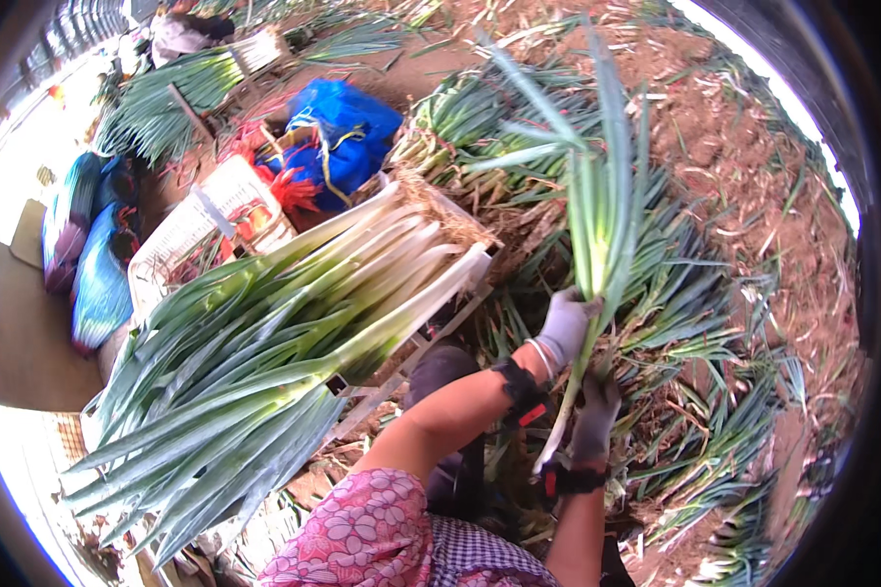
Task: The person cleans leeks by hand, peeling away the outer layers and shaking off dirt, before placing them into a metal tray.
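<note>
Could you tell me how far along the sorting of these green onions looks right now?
Done: a large stack of cleaned green onions lies lined up on the rack. In hand: the left hand and right hand grip one upright stalk. Left: many loose onions cover the soil.

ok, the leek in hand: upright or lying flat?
Upright. Both gloved hands, left hand above right hand, grip the leek, leaves fanning upward, white stalk pointing down.

Looks like I'm out on a farm plot here: bare reddish soil point(754, 166) everywhere, pulled green onions point(715, 323) strewn across it, a big stack of cleaned leeks point(294, 323) on a white crate point(201, 210).
</note>
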`<state>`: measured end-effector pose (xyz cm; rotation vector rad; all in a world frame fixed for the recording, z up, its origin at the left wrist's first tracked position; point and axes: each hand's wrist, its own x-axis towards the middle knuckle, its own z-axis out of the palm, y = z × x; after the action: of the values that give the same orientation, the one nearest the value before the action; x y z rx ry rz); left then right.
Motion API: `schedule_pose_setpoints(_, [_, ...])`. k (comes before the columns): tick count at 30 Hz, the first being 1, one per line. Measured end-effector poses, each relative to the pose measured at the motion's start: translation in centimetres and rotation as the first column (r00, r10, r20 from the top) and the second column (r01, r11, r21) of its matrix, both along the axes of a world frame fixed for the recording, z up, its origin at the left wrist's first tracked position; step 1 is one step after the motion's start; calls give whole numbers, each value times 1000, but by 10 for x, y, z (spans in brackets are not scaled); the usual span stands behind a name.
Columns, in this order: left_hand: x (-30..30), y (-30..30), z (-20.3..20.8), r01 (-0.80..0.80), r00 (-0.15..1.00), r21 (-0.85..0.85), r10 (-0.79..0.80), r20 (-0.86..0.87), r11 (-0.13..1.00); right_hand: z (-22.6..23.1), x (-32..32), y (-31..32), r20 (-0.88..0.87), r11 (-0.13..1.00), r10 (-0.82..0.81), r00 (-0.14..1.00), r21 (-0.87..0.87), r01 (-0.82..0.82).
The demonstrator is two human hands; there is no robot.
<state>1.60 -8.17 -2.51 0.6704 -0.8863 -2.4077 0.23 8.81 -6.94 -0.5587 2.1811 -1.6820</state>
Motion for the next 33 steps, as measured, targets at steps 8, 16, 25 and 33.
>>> schedule_pose_setpoints(8, [-17, -10, 22, -9, 999, -203, -1, -50, 979, -71, 7, 150, 146, 914, 178, 973, 342, -219])
schedule_pose_setpoints(16, [27, 23, 30, 179, 940, -476, -293, -177, 861, 70, 15, -1, -512, 990, 60, 857, 139, 13])
schedule_pose_setpoints(25, [14, 9, 21, 332, 904, -35, -329, -274, 943, 90, 16, -6, -347, 981, 35, 937, 192, 35])
schedule_pose_setpoints(33, [-1, 3, 24, 12, 992, 11, -11, -125, 1000, 44, 38, 20, -8, 999, -41, 999, -8, 41])
